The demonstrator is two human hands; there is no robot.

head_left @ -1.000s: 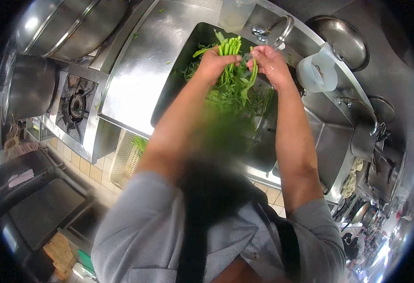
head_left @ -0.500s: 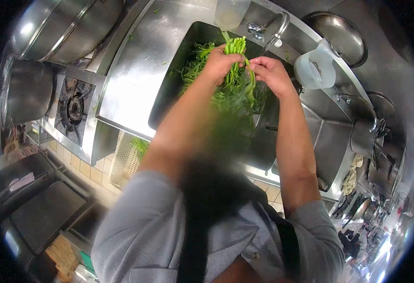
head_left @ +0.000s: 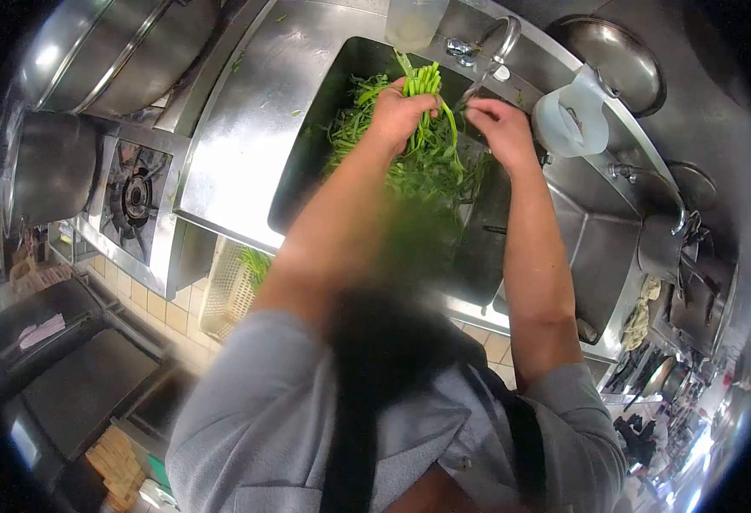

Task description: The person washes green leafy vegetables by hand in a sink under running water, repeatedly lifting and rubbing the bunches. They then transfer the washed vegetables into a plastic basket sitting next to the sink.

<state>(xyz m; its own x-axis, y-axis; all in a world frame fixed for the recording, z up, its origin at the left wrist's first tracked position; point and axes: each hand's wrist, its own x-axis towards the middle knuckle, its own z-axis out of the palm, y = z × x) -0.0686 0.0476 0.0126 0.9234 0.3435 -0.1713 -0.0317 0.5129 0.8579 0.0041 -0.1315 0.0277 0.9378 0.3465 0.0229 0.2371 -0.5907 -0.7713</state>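
My left hand (head_left: pixel 396 118) is closed around a bunch of leafy green vegetables (head_left: pixel 423 81), cut stem ends up, leaves hanging down into the dark sink (head_left: pixel 303 184). To the right of the bunch, my right hand (head_left: pixel 505 135) has its thumb and fingers pinched together, a little apart from the stems and just below the faucet (head_left: pixel 502 51). A small dark bit may sit between those fingertips, but I cannot make it out. More loose greens (head_left: pixel 354 115) lie in the sink left of and below the bunch. A blurred green patch hides part of the near side.
A white plastic pitcher (head_left: pixel 570 120) hangs or stands at the sink's right rim. A cloudy container (head_left: pixel 414 24) is behind the sink. At left are a gas burner (head_left: pixel 137 193) and large pots (head_left: pixel 55 167). A perforated basket (head_left: pixel 226 295) with greens sits below the counter.
My right hand has drawn away from the bunch, slightly up and right, letting go of the stem it was touching. My left hand keeps its hold almost in place.
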